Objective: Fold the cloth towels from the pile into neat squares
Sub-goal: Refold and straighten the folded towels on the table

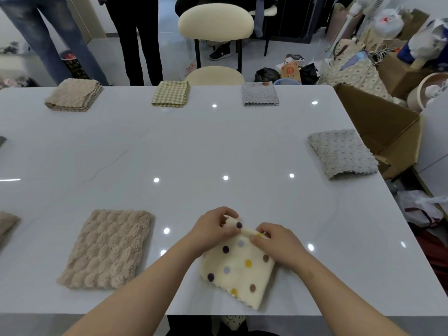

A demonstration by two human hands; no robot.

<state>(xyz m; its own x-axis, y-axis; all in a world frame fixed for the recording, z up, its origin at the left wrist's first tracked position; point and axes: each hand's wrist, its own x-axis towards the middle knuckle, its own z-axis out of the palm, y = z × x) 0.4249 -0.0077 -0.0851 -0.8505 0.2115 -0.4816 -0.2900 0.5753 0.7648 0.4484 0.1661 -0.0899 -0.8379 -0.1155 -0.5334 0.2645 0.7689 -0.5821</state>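
On the tabletop [218,146], the near towel [238,270] lies just before you, with your left hand [213,229] and right hand [278,241] on its far corner. The left towel [106,249] lies beside it. The far-left towel [74,94], far-middle towel [171,93] and far-right towel [260,94] line the far edge. The right-edge towel [343,154] sits well apart.

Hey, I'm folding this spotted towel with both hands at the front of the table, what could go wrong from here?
1. The left hand and right hand pinch the spotted towel close together on its far edge, so the unheld sides may sag and the fold could come out crooked.
2. The towel's near corner lies close to the front edge of the table; a pull toward you might drag it off.
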